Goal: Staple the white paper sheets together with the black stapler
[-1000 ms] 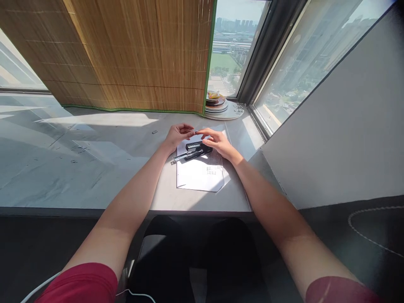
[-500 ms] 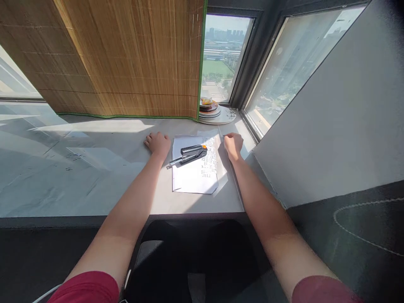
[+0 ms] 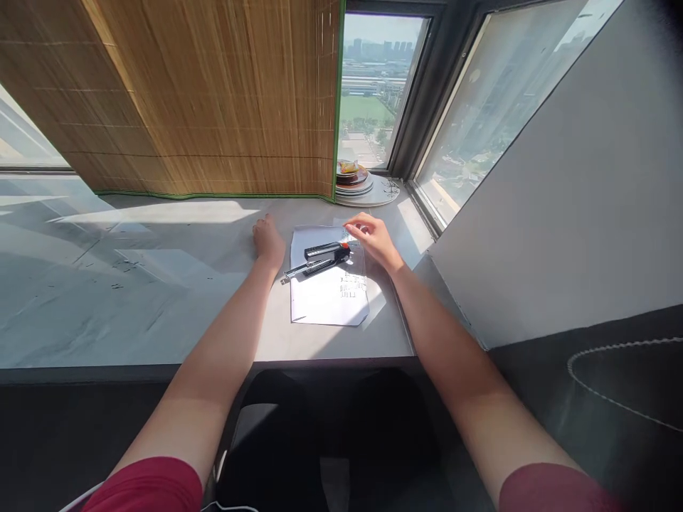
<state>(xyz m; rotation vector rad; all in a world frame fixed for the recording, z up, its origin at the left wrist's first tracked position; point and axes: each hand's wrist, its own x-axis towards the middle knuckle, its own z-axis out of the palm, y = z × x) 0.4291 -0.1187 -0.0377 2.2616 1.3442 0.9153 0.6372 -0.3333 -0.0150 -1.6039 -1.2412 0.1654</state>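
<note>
Stapler (image 3: 323, 250) is lying open on paper (image 3: 320, 304) as the loosely bent right hand (image 3: 373, 238) is shifting inward within reach, the left hand (image 3: 268, 240) curling alongside, either's contents unclear.

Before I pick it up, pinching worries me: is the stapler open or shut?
Open: the stapler has its black top raised apart from the silver rail.

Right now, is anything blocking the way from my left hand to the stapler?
Nothing visible does: between your left hand and the stapler there are only countertop and the flat paper beneath the stapler.
</note>
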